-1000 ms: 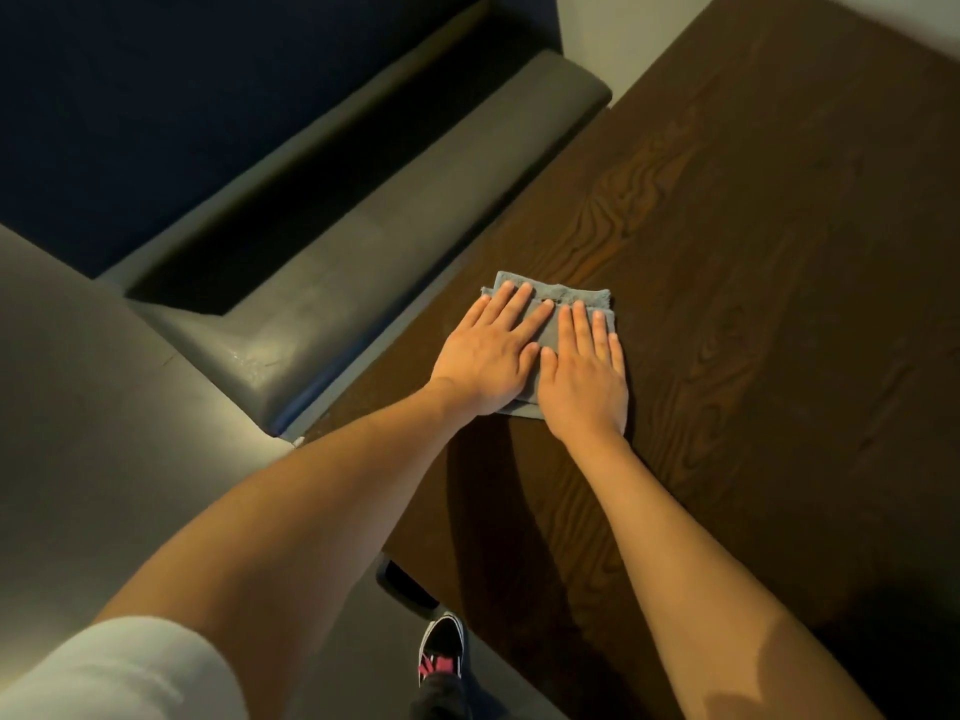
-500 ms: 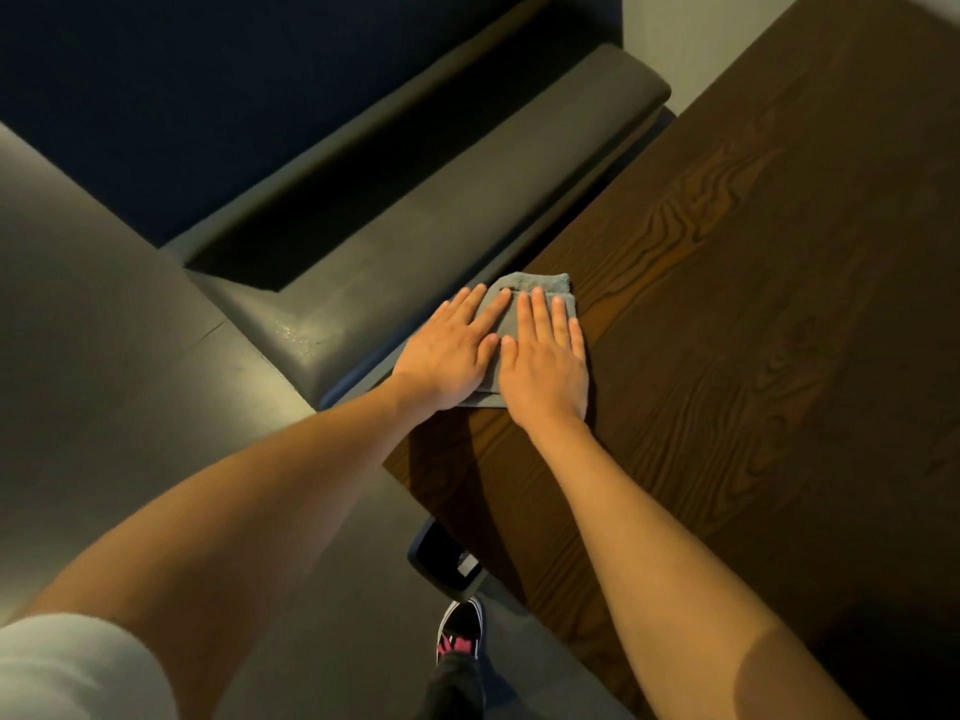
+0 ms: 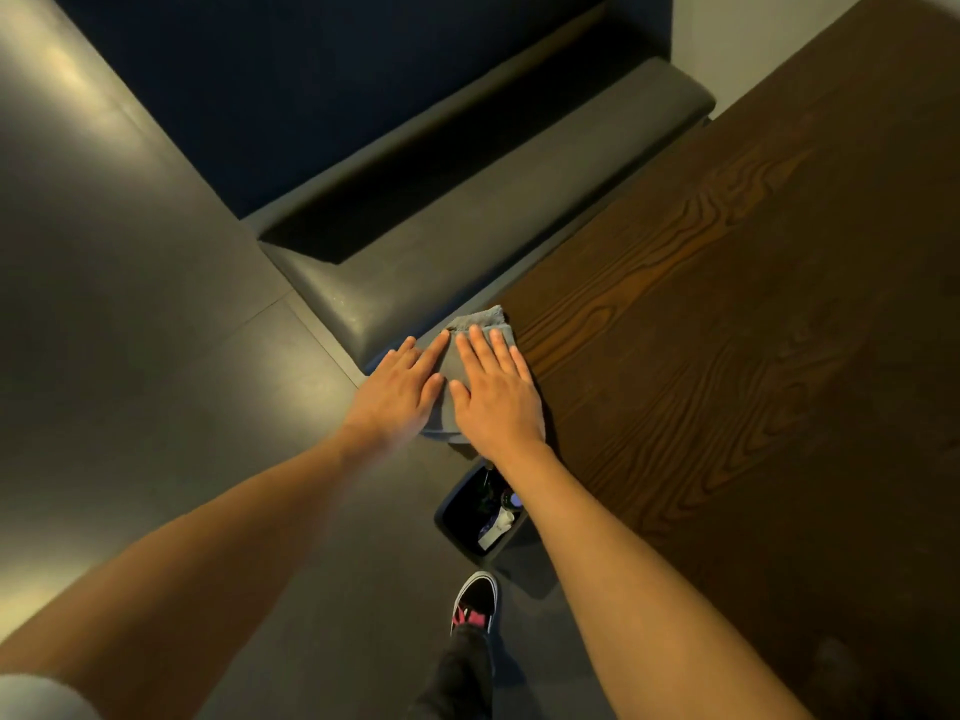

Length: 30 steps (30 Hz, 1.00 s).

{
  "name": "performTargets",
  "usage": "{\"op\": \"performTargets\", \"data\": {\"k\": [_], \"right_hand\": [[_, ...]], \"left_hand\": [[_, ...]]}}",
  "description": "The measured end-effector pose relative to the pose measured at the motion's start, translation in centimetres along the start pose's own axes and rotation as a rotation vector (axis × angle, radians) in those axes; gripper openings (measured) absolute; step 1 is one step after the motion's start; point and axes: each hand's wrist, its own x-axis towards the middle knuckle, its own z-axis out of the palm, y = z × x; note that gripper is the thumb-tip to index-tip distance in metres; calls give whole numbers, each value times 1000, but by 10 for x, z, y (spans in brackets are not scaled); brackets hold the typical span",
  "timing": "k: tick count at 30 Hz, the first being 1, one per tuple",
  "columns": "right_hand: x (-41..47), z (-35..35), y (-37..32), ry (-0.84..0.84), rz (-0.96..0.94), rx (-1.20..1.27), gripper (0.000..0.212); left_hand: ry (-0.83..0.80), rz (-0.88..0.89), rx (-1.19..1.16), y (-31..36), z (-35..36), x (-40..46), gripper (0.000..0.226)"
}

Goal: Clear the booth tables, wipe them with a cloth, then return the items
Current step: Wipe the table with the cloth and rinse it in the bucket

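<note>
A grey cloth (image 3: 470, 330) lies folded at the near left corner of the dark wooden booth table (image 3: 727, 330), partly hanging over the edge. My left hand (image 3: 397, 394) and my right hand (image 3: 493, 397) lie flat side by side on it, fingers spread, pressing it down. The left hand reaches past the table's edge. Most of the cloth is hidden under my palms.
A grey padded booth bench (image 3: 467, 236) runs along the table's left side. On the floor under the table corner stands a small dark bin (image 3: 478, 511) with rubbish in it. My shoe (image 3: 475, 600) is just below the bin on the dark floor (image 3: 156, 356).
Both hands have slid the cloth across the table toward its near left corner, and it now overhangs the edge. The bin under the table has come into view.
</note>
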Motion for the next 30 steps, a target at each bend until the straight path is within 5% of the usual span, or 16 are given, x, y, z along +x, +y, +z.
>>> {"op": "performTargets", "data": {"k": [6, 10, 15, 23, 30], "right_hand": [[-16, 0, -9, -25, -96, 40, 59], [-31, 7, -8, 12, -146, 11, 59], [-65, 19, 10, 58, -223, 74, 57], [-160, 39, 63, 154, -196, 114, 60], [-262, 51, 113, 174, -153, 100, 59]], "left_hand": [[55, -118, -409, -5, 16, -21, 58], [164, -236, -1021, 26, 31, -40, 63], [273, -391, -1353, 77, 56, -70, 66], [205, -336, -1293, 133, 106, -122, 40], [116, -468, -1316, 210, 146, -171, 27]]}}
